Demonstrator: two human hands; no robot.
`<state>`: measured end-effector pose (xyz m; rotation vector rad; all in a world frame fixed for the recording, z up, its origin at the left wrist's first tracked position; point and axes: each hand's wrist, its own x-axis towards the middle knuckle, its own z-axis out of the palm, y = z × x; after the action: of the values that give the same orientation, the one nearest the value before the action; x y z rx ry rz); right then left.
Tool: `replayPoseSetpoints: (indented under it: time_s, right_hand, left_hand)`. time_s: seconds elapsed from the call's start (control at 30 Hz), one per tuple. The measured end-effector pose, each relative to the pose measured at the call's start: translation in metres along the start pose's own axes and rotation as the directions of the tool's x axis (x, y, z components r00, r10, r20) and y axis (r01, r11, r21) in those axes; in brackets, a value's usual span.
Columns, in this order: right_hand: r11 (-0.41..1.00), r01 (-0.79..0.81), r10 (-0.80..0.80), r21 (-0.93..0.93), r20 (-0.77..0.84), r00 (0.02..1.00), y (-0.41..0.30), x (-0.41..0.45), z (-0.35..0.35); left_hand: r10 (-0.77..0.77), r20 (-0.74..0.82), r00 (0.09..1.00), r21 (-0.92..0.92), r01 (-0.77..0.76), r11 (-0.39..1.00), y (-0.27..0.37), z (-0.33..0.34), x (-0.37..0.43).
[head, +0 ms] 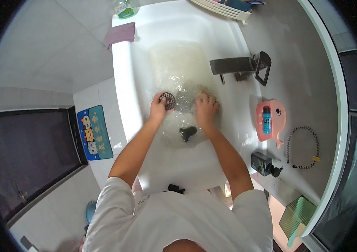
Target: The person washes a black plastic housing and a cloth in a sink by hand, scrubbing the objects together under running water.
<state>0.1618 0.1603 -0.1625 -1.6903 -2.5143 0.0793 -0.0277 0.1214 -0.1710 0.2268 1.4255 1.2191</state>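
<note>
In the white washbasin [153,28] stands cloudy, rippling water. My left hand [159,107] grips a round, dark perforated drain strainer [167,101] by its edge, just above the water on the left. On the right, my right hand [207,108] reaches into the water with spread, bent fingers pointing away from me; what lies under its fingers is blurred by the water, so I cannot tell whether it holds anything. A black plastic fitting [188,133] sits in the water between my forearms. A dark patch shows under the surface between my hands.
A dark faucet [233,65] juts over the basin from the right. Along the right ledge are a pink whale-shaped holder [271,121], a black pump bottle [262,164] and a coiled cord [303,127]. A purple cloth [121,33], a green-labelled bottle [126,9] and a cream basket [225,9] are at the far edge.
</note>
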Motion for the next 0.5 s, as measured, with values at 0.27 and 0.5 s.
replayPoseSetpoints:
  time_s: [0.27, 0.5]
  right_hand:
    - [0.553, 0.188, -0.062, 0.812, -0.185, 0.981, -0.081, -0.022, -0.039]
    - [0.738, -0.056, 0.119, 0.672, -0.049, 0.992, -0.079, 0.006, -0.009]
  left_hand:
    - [-0.146, 0.129, 0.981, -0.266, 0.176, 0.948, 0.014, 0.025, -0.044]
    - [-0.134, 0.093, 0.987, -0.341, 0.158, 0.927, -0.021, 0.022, -0.062]
